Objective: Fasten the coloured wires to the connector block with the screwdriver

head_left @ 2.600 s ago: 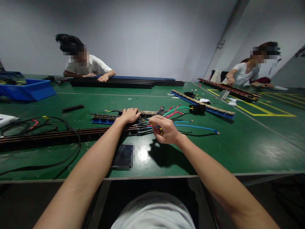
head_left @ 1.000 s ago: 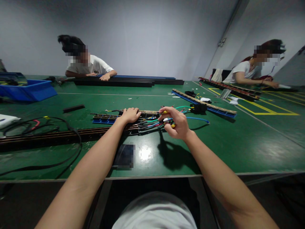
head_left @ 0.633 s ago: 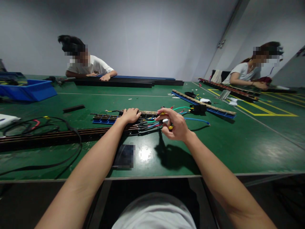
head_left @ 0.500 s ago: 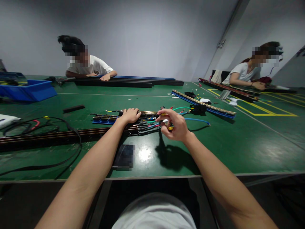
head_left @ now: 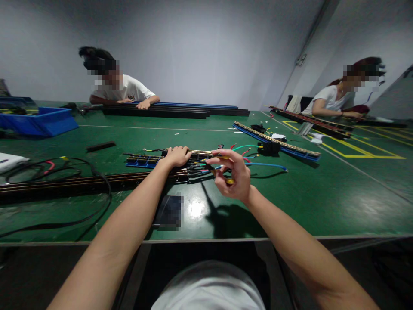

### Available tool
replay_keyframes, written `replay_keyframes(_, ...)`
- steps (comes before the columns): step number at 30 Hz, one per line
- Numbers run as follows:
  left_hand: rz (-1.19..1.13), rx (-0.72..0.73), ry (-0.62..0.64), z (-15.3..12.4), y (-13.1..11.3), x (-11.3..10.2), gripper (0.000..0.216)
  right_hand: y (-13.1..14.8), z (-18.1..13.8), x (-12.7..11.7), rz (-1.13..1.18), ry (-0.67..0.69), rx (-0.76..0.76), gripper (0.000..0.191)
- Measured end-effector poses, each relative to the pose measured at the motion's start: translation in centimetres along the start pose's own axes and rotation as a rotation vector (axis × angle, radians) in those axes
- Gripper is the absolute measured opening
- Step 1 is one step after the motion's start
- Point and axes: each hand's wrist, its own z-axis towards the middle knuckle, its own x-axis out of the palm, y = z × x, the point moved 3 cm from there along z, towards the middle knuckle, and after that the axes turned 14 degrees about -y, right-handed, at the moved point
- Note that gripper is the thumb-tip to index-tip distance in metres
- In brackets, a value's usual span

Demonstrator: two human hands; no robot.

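Note:
My left hand (head_left: pixel 176 156) lies flat, fingers stretched, across a blue-and-black rail section with copper strips (head_left: pixel 142 160). In my right hand (head_left: pixel 235 174) is a pair of yellow-handled pliers (head_left: pixel 229 181), the handles spread between thumb and fingers. Their dark jaws point left toward the wires (head_left: pixel 198 170) at the end of a long black rail (head_left: pixel 125 181). A blue wire (head_left: pixel 267 164) and a green wire (head_left: pixel 245 147) run out to the right, beyond my right hand. Exactly what the jaws touch is too small to make out.
A dark flat object (head_left: pixel 168 211) lies near the table's front edge. Black cable (head_left: pixel 108 193) loops at left, near a blue bin (head_left: pixel 54 120). Another blue rail (head_left: pixel 274 142) and a black connector (head_left: pixel 270 148) lie at right. Two people work across the table beside rails.
My right hand has shifted slightly left and turned, bringing the pliers into clearer view with their jaws toward the wires. My left hand has stayed in place.

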Motion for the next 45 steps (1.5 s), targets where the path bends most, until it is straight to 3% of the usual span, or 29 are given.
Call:
replay_keyframes(3,0.002,0.006,0.002,0.0,0.0,0.0,0.052,-1.1,0.0,0.1,-0.009,-0.057,0.108,0.059)
replay_keyframes(7,-0.001,0.011,0.01,0.2,0.1,0.1,0.052,-2.4,-0.3,0.6,-0.015,-0.016,0.16,0.055)
replay_keyframes(14,-0.01,0.02,0.006,0.5,0.4,0.6,0.05,-3.5,-1.8,2.0,-0.017,0.232,0.204,0.056)
replay_keyframes(19,-0.001,0.019,0.012,0.3,0.2,0.2,0.05,-4.0,-1.7,1.9,0.005,0.264,0.154,0.059)
replay_keyframes(24,0.006,0.011,0.034,0.2,0.2,0.0,0.049,-3.6,-1.5,2.1,0.078,0.395,0.038,0.06)
replay_keyframes(27,0.001,0.016,0.023,0.2,0.2,0.1,0.051,-3.6,-1.3,2.1,0.056,0.3,0.17,0.056)
replay_keyframes(31,-0.009,0.024,0.01,0.3,0.3,0.3,0.051,-3.9,-0.9,1.4,-0.02,0.012,0.459,0.045)
replay_keyframes(35,-0.006,0.021,0.018,0.5,0.5,0.5,0.051,-3.7,-0.1,0.5,0.019,-0.182,0.506,0.042)
replay_keyframes(45,-0.002,0.024,0.021,0.3,0.3,0.4,0.053,-6.4,-0.6,0.6,-0.003,-0.039,0.496,0.049)
